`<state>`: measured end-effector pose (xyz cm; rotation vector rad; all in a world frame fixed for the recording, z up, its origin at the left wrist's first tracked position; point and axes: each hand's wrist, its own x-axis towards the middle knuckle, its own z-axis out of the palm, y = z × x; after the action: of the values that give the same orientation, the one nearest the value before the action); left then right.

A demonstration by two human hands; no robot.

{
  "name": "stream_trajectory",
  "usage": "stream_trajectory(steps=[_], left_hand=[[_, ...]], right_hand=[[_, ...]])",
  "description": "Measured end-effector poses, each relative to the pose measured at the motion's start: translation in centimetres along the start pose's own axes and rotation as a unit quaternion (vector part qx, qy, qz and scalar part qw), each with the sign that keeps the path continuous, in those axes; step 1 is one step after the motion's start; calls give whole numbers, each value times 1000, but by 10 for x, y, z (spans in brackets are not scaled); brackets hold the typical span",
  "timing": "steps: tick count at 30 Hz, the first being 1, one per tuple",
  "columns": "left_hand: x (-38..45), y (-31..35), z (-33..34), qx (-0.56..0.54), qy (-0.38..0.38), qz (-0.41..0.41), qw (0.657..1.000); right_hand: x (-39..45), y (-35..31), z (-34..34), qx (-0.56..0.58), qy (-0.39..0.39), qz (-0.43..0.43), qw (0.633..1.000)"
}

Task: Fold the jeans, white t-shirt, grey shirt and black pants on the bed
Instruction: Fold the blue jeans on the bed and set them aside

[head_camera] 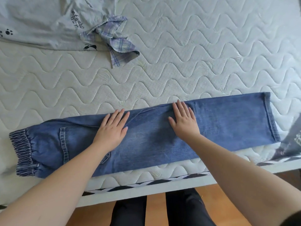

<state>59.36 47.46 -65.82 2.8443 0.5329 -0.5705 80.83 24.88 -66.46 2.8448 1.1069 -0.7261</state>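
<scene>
The blue jeans (146, 141) lie folded lengthwise, one leg over the other, along the near edge of the bed, elastic waistband at the left and hems at the right. My left hand (112, 129) lies flat on them near the middle, fingers straight. My right hand (184, 119) presses flat on the leg part a little to the right. A pale white t-shirt (42, 22) with black prints and a plaid collar is spread at the far left. A grey garment (293, 141) with white print shows at the right edge.
The quilted white mattress (195, 54) stretches beyond the jeans. Its near edge with black-and-white trim (146, 183) runs just below them. Wooden floor (156, 209) and my legs in dark trousers are underneath.
</scene>
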Motion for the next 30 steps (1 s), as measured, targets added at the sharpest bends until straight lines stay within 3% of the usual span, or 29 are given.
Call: stream_trajectory(steps=[6,12,17,30], left_hand=[[41,72,-19,-6,0,80,997],[82,176,-14,22,-8,159,987],[107,240,-1,69,-33,166,983],[132,256,12,101,-121,136,978]], right_hand=[[-28,37,-10,49,28,-15,998],[-58,132,-4,58,25,81,995],[-73,205,-7,83,28,164,983],[-39,351,-45,244,94,354,898]])
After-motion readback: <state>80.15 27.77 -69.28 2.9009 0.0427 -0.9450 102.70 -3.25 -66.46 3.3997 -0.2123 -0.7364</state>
